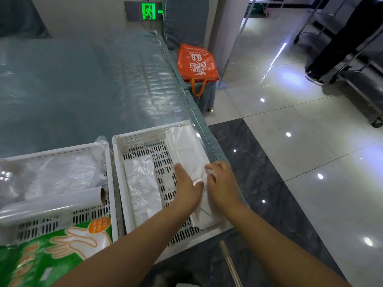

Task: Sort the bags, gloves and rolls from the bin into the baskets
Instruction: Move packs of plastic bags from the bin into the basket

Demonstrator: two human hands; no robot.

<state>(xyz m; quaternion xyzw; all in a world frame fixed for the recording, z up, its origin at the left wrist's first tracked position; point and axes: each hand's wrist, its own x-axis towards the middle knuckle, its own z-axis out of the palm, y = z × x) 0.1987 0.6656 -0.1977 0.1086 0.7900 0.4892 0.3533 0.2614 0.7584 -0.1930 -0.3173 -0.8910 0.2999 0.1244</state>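
A white slotted basket (145, 139) sits at the table's right edge. A long stack of white plastic bags (185, 148) lies along its right side, and a narrower pack of clear bags (142, 183) lies on its left. My left hand (186, 185) presses flat on the white stack with straight fingers. My right hand (222, 183) rests on the stack's right edge, fingers curled over it. A second white basket (62, 151) to the left holds a clear film roll (51, 206), loose clear bags (62, 175) and a green glove pack (51, 257).
The table (83, 90) has a blue cloth under clear plastic. An orange shopping bag (196, 63) sits on a stool beyond the table's right edge. A person's legs (339, 44) and metal carts (369, 90) stand on the tiled floor at far right.
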